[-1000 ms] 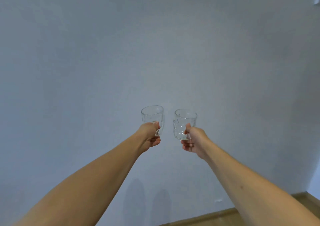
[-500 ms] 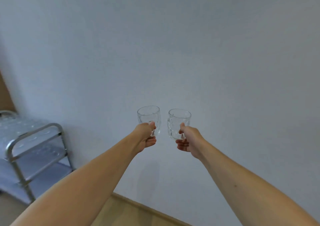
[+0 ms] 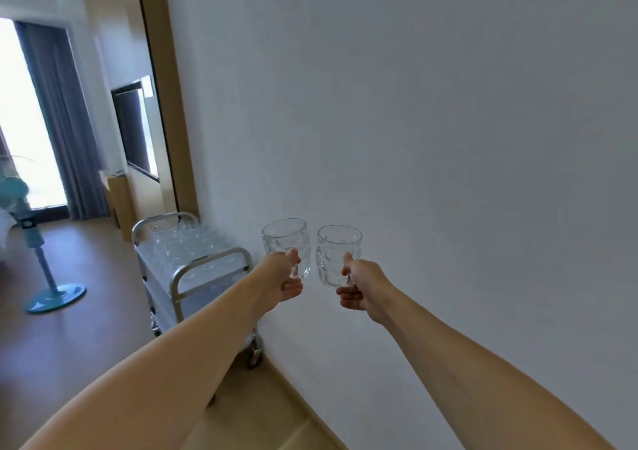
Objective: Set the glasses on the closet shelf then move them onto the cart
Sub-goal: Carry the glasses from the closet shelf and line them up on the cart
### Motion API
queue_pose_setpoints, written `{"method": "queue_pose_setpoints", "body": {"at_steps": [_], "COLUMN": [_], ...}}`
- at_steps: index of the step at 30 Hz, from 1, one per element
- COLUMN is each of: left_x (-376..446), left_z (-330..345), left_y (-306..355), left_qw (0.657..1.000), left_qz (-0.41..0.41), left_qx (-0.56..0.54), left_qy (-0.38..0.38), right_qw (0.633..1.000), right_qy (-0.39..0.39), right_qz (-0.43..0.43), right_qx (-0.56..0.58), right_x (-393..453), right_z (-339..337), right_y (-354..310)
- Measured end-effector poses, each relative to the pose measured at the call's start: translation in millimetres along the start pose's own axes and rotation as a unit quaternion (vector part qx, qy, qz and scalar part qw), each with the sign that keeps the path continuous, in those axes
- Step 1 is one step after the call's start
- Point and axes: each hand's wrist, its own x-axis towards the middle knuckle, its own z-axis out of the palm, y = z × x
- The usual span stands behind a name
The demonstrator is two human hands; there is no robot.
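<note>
I hold two clear dimpled glass mugs upright at arm's length in front of a white wall. My left hand (image 3: 282, 278) grips the left glass (image 3: 285, 240) by its handle. My right hand (image 3: 360, 289) grips the right glass (image 3: 337, 252) the same way. The two glasses are side by side, a small gap apart. A steel cart (image 3: 210, 258) stands below and left of my left hand, against the wall. Its top shelf carries several clear glasses (image 3: 179, 239). My left forearm hides part of the cart's near end. The closet is out of view.
A white wall (image 3: 431, 121) fills the right side. A wood-trimmed doorway (image 3: 169, 104) is beyond the cart. A teal standing fan (image 3: 45, 273) stands on the wooden floor at left, with curtains and a bright window (image 3: 20, 121) behind it.
My view has swung left: the cart has come fully into sight, with the doorway and room beyond. Both hands still hold their glasses side by side.
</note>
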Motion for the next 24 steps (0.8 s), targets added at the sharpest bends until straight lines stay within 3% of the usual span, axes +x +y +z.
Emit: {"method": "queue_pose_setpoints", "body": {"at_steps": [13,24], "left_x": [92.1,151.3], "left_z": [-132.4,-261.4], "left_y": [25.1,31.5], "left_qw": [0.986,0.973], "left_qz": [0.017,-0.005], "left_qx": [-0.046,-0.036], "left_qy": [0.161,0.227], "right_qw": [0.986,0.974], "right_qy": [-0.159,-0.211], "right_qz": [-0.022,-0.007], "right_qx": [-0.042,-0.082], "right_x": [126.4,173.9], "right_z": [168.0,311.5], "right_y": [-36.2,-44.2]}}
